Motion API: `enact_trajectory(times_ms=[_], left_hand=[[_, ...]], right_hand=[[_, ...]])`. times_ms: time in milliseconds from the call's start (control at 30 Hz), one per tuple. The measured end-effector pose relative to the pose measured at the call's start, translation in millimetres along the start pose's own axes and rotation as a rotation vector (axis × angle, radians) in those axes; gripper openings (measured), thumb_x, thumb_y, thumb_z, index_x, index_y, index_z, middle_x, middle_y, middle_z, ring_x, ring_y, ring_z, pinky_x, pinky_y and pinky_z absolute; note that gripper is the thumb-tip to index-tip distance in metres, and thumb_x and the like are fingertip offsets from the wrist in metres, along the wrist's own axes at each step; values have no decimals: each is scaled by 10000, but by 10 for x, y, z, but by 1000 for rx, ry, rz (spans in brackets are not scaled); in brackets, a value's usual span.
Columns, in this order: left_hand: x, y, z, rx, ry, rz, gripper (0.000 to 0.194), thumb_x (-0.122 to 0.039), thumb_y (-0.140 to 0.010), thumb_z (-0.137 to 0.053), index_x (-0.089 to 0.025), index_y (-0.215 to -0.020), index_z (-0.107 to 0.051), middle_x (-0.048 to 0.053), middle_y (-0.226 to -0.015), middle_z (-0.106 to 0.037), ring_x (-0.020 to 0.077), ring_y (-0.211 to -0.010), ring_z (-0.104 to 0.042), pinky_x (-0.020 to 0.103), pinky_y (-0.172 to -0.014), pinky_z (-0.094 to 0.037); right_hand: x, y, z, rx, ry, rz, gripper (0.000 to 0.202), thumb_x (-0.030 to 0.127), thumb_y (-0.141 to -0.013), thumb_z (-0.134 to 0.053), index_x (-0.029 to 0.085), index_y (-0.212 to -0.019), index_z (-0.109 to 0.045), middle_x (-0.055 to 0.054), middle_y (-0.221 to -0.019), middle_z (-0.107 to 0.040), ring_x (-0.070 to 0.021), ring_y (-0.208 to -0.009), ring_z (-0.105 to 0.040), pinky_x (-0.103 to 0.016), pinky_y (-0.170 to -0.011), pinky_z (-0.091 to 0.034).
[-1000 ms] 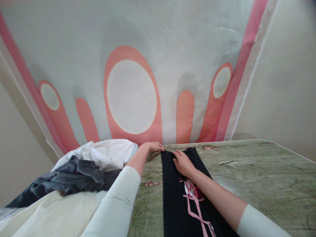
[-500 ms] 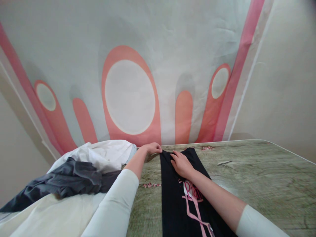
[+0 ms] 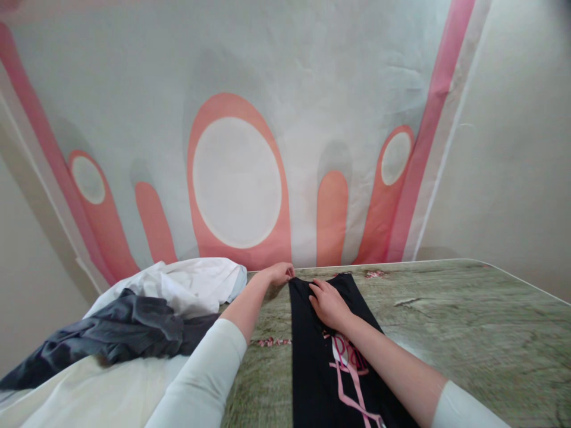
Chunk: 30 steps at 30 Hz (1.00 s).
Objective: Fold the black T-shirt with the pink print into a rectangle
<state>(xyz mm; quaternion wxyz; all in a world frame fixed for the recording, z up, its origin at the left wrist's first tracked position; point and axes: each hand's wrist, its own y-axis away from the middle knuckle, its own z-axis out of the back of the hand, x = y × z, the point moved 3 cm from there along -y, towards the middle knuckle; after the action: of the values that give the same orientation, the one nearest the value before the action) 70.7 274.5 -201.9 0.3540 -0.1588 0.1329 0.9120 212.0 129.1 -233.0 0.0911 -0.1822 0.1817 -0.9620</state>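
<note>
A black garment with a pink printed design, likely a T-shirt (image 3: 307,356), lies lengthwise on the wood-patterned table. At its far left corner my left hand (image 3: 280,274) pinches the fabric between thumb and fingers. My right hand (image 3: 329,304) rests palm down near the garment's far edge, fingers stretched out over the cloth. The right forearm crosses part of the pink print and hides some of it. The near end of the garment runs out of view.
Left of my arm lies a heap of clothes: a white garment (image 3: 191,285), a dark grey one (image 3: 129,327) and a cream one (image 3: 98,392). The table (image 3: 468,339) extends to the right. Behind it stands a wall covering (image 3: 303,89) with orange-pink shapes.
The view has tilted slightly upward, so table and hands appear a little lower. Both hands keep nearly the same places on the black T-shirt.
</note>
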Motion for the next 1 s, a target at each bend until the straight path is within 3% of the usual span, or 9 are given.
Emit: enact_trajectory(times_ms=[133,333,500,667,1000], left_hand=[[41,117,9,-15,102,-31,265,-113,-704,-475,-155,-947,-573,19,-849,-625,116,-715,-563,195,-618,-422],[67,129,-52,-26,205,-61,230,-265,-758,-509,-116,-909,-600,30,-774,-640,134,-689,-582,232,-643,-446],[66,119,-78,2,238,-82,262,-281,-745,-553,-111,-937,-602,39,-791,-651,132,-690,-591,228,-635,-446],[44,136,-66,-3,167,-72,217,-252,-717,-589,-117,-883,-626,33,-789,-646,135,-719,-573,220,-653,-427],[-104,97,-64,-48,-84,89,118,-202,-757,-514,-142,-742,-616,24,-698,-618,139,-677,-541,224,-654,-395]], right_hand=[[4,5,7,2,0,-5,412,282,-853,-390,124,-1211,-517,-131,-1275,-475,-235,-1181,-408,-359,-1003,-299],[-19,-14,-20,20,-12,-15,411,281,-847,-407,131,-1215,-513,-132,-1279,-469,-237,-1184,-404,-360,-1002,-292],[-8,-8,-24,43,-7,7,447,247,-849,-404,187,-1291,-432,-113,-1346,-395,-235,-1219,-359,-383,-996,-284],[19,5,-13,85,17,39,433,220,-864,-367,264,-1291,-429,-76,-1419,-291,-255,-1269,-283,-428,-981,-278],[12,2,-25,81,42,22,415,262,-862,-366,141,-1236,-501,-121,-1373,-369,-262,-1242,-329,-404,-994,-273]])
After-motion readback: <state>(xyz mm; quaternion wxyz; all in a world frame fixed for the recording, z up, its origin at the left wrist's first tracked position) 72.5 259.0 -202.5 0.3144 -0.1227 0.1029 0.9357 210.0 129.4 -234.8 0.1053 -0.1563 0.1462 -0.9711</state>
